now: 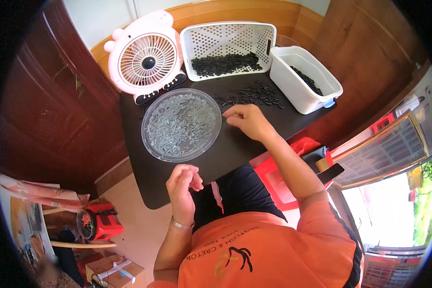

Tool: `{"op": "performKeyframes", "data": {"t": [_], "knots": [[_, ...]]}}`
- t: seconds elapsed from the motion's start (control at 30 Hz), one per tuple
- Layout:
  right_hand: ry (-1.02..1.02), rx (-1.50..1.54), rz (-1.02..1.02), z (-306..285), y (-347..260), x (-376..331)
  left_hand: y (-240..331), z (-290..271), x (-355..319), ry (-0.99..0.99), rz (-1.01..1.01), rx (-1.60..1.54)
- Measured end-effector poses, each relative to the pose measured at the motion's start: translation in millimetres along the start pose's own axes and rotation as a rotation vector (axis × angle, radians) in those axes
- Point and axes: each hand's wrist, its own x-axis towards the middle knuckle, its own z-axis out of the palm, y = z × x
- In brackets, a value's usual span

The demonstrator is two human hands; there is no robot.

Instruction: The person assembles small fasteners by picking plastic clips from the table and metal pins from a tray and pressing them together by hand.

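My right hand (pixel 250 123) is over the black table between a round clear tray (pixel 148 144) and a scatter of small black parts (pixel 254 96). Its fingers are bent and pinched together; anything between them is too small to make out. At the table's front edge, below the tray, my left hand (pixel 181 186) is raised with its fingers curled inward. Whatever it may hold is hidden by the fingers. Many small grey metal pins, perhaps screws (pixel 180 122), are spread in the tray.
Behind the tray stand a pink animal-shaped fan (pixel 148 62) and a white perforated basket (pixel 225 38) with black parts inside. A white bin (pixel 297 91) at the right holds more black parts (pixel 306 80). A red stool (pixel 276 180) is beside my right leg.
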Motion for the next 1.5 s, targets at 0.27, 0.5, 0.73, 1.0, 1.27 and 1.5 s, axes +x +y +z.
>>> {"op": "performKeyframes", "data": {"t": [0.27,0.5,0.73,1.0,1.27,1.5], "knots": [[-0.46,0.636,-0.116,30.6,-67.3,-51.4,1.7,0.3,-2.1,-0.084,-0.111,-0.164],[-0.445,0.782,-0.203,62.6,-59.7,-59.1,-3.2,1.0,-4.1,-0.178,-0.184,-0.475],[-0.408,0.74,-0.196,62.8,-67.9,-62.6,-4.1,-0.3,-3.9,-0.173,-0.247,-0.676],[-0.106,0.299,-0.58,61.7,-83.4,-66.9,3.5,-2.7,-7.2,-0.109,-0.18,-0.68],[-0.22,0.401,-0.215,64.9,-95.4,-71.2,-3.0,-3.9,-6.8,0.006,-0.007,-0.396],[-0.098,0.191,-0.526,68.0,-94.3,-59.5,-2.4,-10.9,-4.6,0.047,0.021,-0.169]]}}
